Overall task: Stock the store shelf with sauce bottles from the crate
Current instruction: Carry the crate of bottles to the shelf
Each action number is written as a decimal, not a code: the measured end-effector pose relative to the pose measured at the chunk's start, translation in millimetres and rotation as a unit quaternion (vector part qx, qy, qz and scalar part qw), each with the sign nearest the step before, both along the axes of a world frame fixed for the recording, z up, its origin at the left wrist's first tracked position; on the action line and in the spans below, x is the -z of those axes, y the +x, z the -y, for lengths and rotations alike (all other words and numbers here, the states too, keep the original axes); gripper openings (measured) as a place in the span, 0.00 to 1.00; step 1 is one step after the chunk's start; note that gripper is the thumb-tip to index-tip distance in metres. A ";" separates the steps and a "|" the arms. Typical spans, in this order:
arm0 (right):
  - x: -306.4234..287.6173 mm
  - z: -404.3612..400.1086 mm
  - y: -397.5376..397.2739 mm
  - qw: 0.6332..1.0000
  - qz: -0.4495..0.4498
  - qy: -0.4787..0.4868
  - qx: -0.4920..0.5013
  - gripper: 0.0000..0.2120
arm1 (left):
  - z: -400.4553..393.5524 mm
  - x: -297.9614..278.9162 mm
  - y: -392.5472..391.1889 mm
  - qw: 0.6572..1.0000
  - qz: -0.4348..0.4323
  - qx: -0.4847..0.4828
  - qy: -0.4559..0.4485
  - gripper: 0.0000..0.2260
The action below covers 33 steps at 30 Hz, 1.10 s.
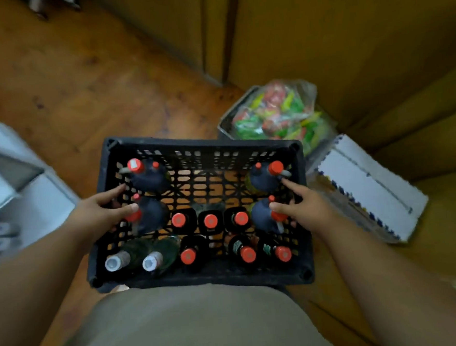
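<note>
Black crate (192,148) sits on the floor, bottles upright inside. Left hand (100,211) reaches over the left wall, fingers loosely spread, thumb touching a red-capped dark bottle (149,215). Right hand (302,208) likewise over the right wall, spread, at another dark bottle (262,213). Labels blurred. No firm grasp visible.

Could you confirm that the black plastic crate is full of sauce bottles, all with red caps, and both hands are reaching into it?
Not quite: the head view shows two green glass bottles with white caps at the black plastic crate's near-left corner. Both the left hand and right hand are reaching in.
</note>
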State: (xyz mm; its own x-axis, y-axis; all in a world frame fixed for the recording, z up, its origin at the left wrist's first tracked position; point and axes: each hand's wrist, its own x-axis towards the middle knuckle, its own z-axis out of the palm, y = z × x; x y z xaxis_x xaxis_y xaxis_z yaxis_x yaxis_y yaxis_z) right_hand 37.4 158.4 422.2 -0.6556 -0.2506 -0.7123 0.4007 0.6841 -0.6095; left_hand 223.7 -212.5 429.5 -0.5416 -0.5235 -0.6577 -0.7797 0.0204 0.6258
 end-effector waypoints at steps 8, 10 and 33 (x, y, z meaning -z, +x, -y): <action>-12.9 114.7 -26.0 0.975 -0.035 -0.013 -0.218 0.40 | 0.4 -11.1 124.6 0.974 -0.003 -0.228 0.000 0.29; -18.8 152.3 -18.0 0.962 -0.059 -0.009 -0.268 0.39 | -4.4 -11.3 158.7 0.956 -0.014 -0.294 0.012 0.28; -30.0 539.0 337.4 0.676 -0.088 -0.056 -0.729 0.40 | -35.7 -42.6 519.6 0.679 -0.027 -0.733 -0.038 0.27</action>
